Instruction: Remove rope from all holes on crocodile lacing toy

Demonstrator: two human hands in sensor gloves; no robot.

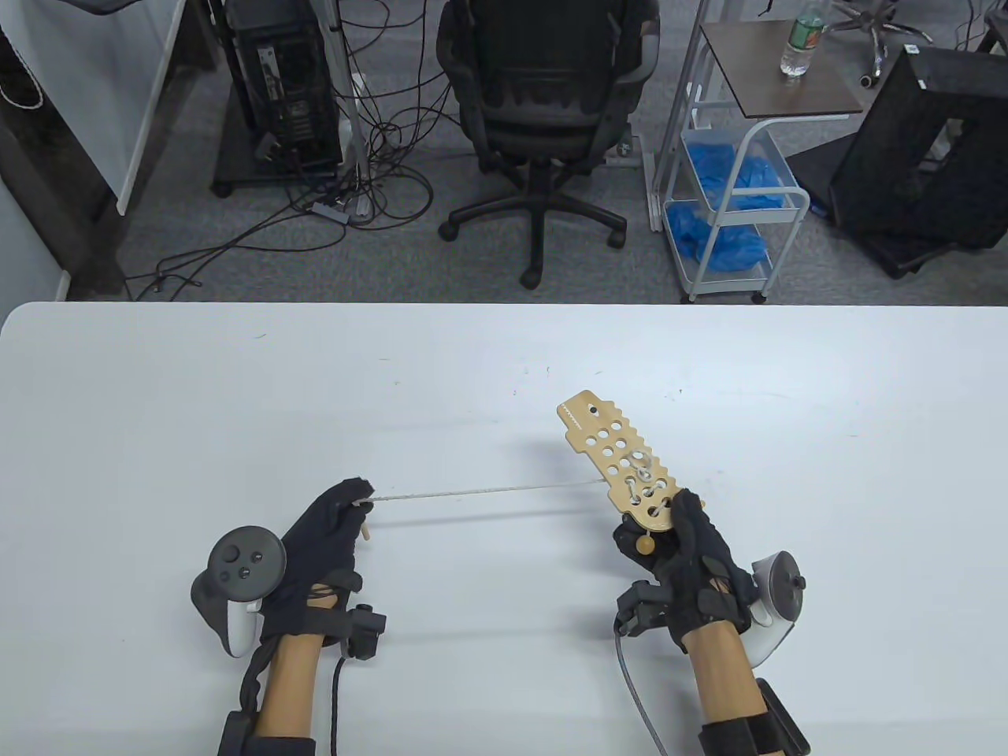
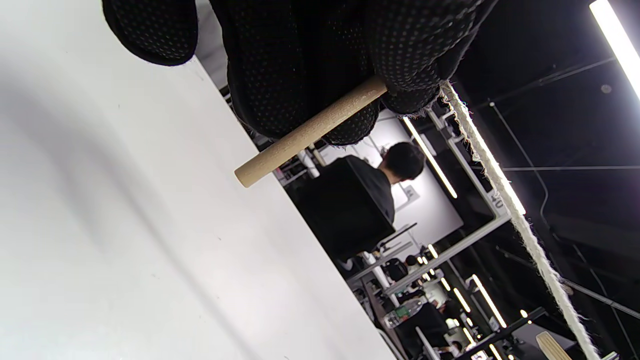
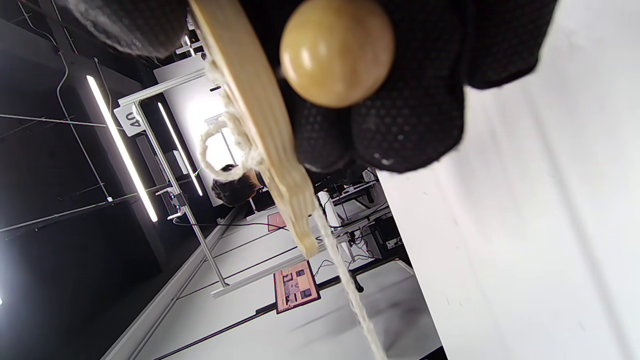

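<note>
Held above the white table at its right side: the crocodile lacing toy, gripped at its near end by the right hand, fingers curled round the board, wooden bead hanging just below. Still laced through several holes near that grip — far holes bare. Stretched taut leftward from the toy: the rope, pinched at its end by the left hand, fingers closed on it with the wooden needle poking out beneath. Risks from here, as a judgement: board twisting or slipping out of the grip under a hard sideways pull; loops cinching and jamming in the holes; pinch sliding off the rope.
</note>
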